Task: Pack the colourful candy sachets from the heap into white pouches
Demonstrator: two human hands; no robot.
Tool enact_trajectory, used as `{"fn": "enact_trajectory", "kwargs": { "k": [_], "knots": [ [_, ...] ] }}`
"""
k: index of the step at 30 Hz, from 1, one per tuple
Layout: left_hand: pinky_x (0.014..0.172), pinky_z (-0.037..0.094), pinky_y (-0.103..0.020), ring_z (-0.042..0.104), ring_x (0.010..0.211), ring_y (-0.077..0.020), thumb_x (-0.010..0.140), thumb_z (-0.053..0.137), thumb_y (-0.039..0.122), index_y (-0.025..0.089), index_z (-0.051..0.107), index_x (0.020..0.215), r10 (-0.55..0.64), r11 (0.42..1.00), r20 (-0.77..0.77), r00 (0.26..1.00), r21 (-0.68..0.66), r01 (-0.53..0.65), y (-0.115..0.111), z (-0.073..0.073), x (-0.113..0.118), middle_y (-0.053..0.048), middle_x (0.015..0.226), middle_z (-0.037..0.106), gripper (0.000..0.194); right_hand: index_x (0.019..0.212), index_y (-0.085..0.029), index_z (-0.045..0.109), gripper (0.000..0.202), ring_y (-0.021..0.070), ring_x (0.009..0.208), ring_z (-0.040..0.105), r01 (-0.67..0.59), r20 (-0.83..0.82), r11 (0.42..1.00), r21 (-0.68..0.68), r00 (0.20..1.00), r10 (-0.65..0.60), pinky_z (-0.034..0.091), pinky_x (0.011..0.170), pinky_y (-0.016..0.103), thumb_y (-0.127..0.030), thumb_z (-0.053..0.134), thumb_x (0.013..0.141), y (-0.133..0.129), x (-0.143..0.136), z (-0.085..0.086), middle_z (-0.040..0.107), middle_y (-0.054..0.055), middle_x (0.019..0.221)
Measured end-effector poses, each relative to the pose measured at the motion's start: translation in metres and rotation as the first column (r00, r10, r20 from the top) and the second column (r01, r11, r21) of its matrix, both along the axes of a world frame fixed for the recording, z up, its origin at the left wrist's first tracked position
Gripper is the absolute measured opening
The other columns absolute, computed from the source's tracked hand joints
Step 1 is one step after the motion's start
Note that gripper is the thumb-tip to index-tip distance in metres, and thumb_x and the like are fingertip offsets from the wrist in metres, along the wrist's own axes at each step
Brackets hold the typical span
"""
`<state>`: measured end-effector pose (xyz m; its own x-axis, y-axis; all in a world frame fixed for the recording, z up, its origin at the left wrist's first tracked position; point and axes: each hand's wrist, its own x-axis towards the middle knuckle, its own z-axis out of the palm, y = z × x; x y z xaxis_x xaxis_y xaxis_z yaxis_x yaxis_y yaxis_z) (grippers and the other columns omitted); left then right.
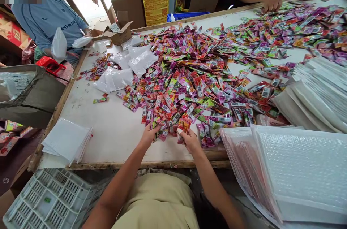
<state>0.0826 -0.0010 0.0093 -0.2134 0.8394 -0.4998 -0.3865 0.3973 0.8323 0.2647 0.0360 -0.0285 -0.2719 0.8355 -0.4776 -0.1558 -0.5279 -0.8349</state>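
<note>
A wide heap of small, colourful snack packets (189, 73) in red, purple and green covers the middle of the white table (114, 131). At the heap's near edge, my left hand (148, 135) is closed around a few packets, a green one showing at the fingers. Just to its right, my right hand (190, 139) grips red-orange packets (184, 126) between thumb and fingers, with something white around the thumb. A single red packet (169, 122) lies between the two hands. Loose purple packets (206, 135) sit right of my right hand.
White bubble mailers (303, 164) stand stacked at the right, with more mailers (320, 91) behind. Flat white mailers (67, 138) lie at the left corner. A plastic crate (51, 200) sits below. One person (51, 23) holds white bags at left; another person's hand (271, 2) touches packets at back right.
</note>
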Motion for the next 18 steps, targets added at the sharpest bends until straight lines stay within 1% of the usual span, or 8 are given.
{"fn": "enact_trajectory", "kwargs": {
  "k": [3,5,8,11,12,14,16,18],
  "knots": [
    [0.052,0.042,-0.024,0.053,0.052,-0.0116,0.056,0.081,0.058,0.016,0.056,0.074,0.013,1.000,0.019,1.000,0.003,-0.013,-0.003,0.003,0.004,0.000,0.059,0.059,0.052,0.081,-0.020,0.060,0.045,0.0148,0.061,0.058,-0.080,-0.114,0.995,-0.067,0.991,0.072,0.045,0.044,0.024,-0.056,0.077,0.059,-0.007,-0.009,0.009,0.063,0.002,0.073],
    [0.051,0.041,-0.023,0.052,0.052,-0.0097,0.056,0.082,0.057,0.017,0.055,0.078,0.070,0.998,0.002,0.998,0.009,-0.070,-0.007,0.002,0.002,0.002,0.060,0.057,0.053,0.080,-0.021,0.057,0.049,0.0117,0.054,0.052,-0.030,-0.072,0.995,-0.099,0.997,0.023,0.041,0.041,0.022,-0.056,0.079,0.054,-0.010,-0.013,0.010,0.059,-0.002,0.068],
    [0.060,0.045,-0.022,0.055,0.061,-0.0093,0.049,0.089,0.043,0.017,0.059,0.090,0.135,0.991,-0.086,0.987,0.019,-0.134,-0.010,-0.001,-0.007,0.003,0.069,0.060,0.057,0.085,-0.022,0.056,0.052,0.0114,0.053,0.048,0.024,0.104,0.994,-0.103,0.994,-0.013,0.041,0.043,0.023,-0.056,0.077,0.052,-0.007,-0.014,0.005,0.056,-0.004,0.065],
    [0.064,0.047,-0.024,0.057,0.065,-0.0118,0.050,0.088,0.037,0.016,0.062,0.089,0.125,0.990,-0.271,0.954,-0.030,-0.139,-0.004,-0.003,-0.017,0.001,0.073,0.062,0.051,0.092,-0.020,0.058,0.045,0.0164,0.065,0.056,-0.056,0.386,0.994,0.090,0.922,0.017,0.045,0.055,0.027,-0.055,0.069,0.064,0.006,-0.015,0.004,0.063,0.001,0.076],
    [0.065,0.047,-0.026,0.058,0.067,-0.0133,0.054,0.086,0.037,0.016,0.063,0.087,0.108,0.990,-0.356,0.928,-0.042,-0.131,0.002,-0.004,-0.018,0.000,0.073,0.063,0.046,0.094,-0.020,0.058,0.043,0.0186,0.071,0.059,-0.131,0.512,0.977,0.168,0.859,0.027,0.045,0.060,0.028,-0.053,0.066,0.069,0.011,-0.017,0.006,0.066,0.003,0.081],
    [0.071,0.048,-0.029,0.061,0.073,-0.0172,0.063,0.081,0.036,0.016,0.064,0.087,0.059,0.994,-0.544,0.837,-0.049,-0.102,0.018,-0.004,-0.018,-0.003,0.077,0.066,0.035,0.098,-0.019,0.058,0.037,0.0228,0.081,0.063,-0.332,0.756,0.920,0.206,0.651,0.066,0.043,0.066,0.029,-0.047,0.065,0.075,0.020,-0.024,0.010,0.068,0.007,0.088],
    [0.078,0.047,-0.032,0.064,0.082,-0.0209,0.069,0.078,0.032,0.017,0.064,0.092,0.032,0.994,-0.706,0.708,-0.052,-0.097,0.039,-0.004,-0.015,-0.007,0.087,0.070,0.031,0.101,-0.018,0.058,0.030,0.0257,0.086,0.065,-0.488,0.899,0.867,0.103,0.418,0.129,0.041,0.067,0.030,-0.039,0.062,0.080,0.025,-0.031,0.015,0.070,0.010,0.092],
    [0.083,0.046,-0.033,0.064,0.091,-0.0236,0.075,0.074,0.032,0.017,0.062,0.102,0.043,0.990,-0.796,0.604,-0.048,-0.133,0.062,-0.004,-0.015,-0.011,0.098,0.071,0.033,0.102,-0.019,0.059,0.024,0.0266,0.088,0.066,-0.556,0.941,0.831,0.027,0.295,0.167,0.039,0.066,0.029,-0.032,0.059,0.083,0.024,-0.035,0.017,0.071,0.011,0.094]
  ]
}}
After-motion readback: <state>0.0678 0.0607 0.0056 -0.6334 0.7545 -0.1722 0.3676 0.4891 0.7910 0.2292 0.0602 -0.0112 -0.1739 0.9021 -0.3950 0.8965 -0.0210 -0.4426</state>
